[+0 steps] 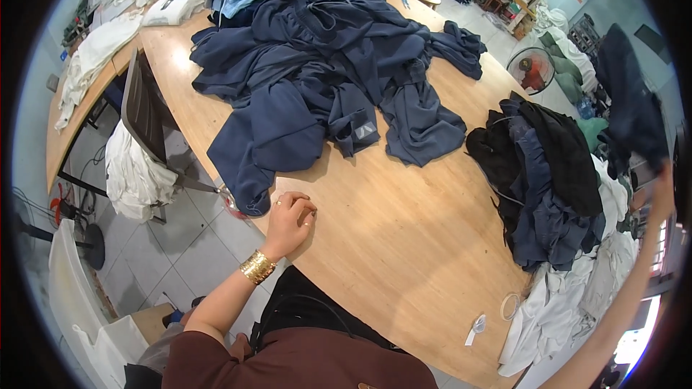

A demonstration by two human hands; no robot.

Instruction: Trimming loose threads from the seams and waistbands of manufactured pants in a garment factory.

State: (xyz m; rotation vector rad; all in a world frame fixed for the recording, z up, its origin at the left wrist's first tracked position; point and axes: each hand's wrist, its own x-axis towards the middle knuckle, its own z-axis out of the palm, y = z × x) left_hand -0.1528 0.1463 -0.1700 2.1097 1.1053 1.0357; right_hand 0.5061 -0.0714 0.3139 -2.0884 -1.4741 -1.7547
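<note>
My left hand [290, 220] rests on the near edge of the wooden table [389, 230], fingers curled in with nothing in them, a gold cuff on the wrist. It lies just beside the lowest sleeve of a big heap of navy garments [324, 65]. My right arm reaches far out to the right. My right hand [660, 184], at the picture's rim, grips a dark navy garment [631, 97] that it holds up in the air, well off the table.
A stack of black and navy clothes [548, 173] lies at the table's right, with white garments [577, 295] below it. A tape roll [510, 306] lies near the front edge. A chair [148, 112] draped with white cloth stands on the left. A fan [530, 68] stands beyond the table.
</note>
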